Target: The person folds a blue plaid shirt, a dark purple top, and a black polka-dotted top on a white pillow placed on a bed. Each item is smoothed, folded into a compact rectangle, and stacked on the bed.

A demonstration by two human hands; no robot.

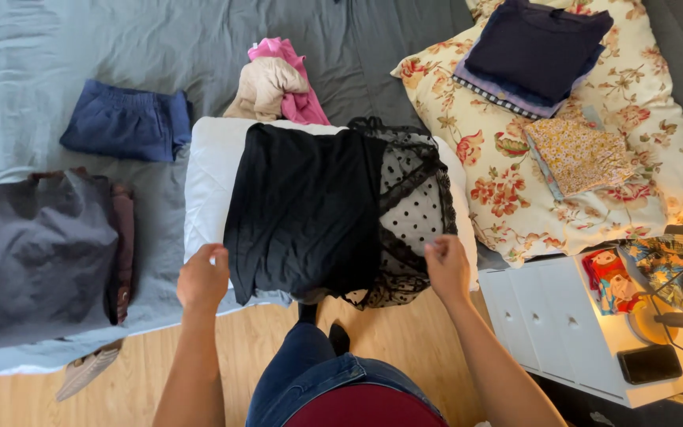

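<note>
So the black top (310, 209) lies flat on the white pillow (203, 182) right ahead, long axis running away from the person, left hand (203, 277) pinching its near left corner, right hand (446, 267) gripping the lacy dotted side (roughly equally near).

your forearms are bare down to the left hand (203, 278) and right hand (447, 267), no sleeves, rings or watch visible. below them you wear blue denim jeans (310, 368) and a dark red top (365, 407).
</note>
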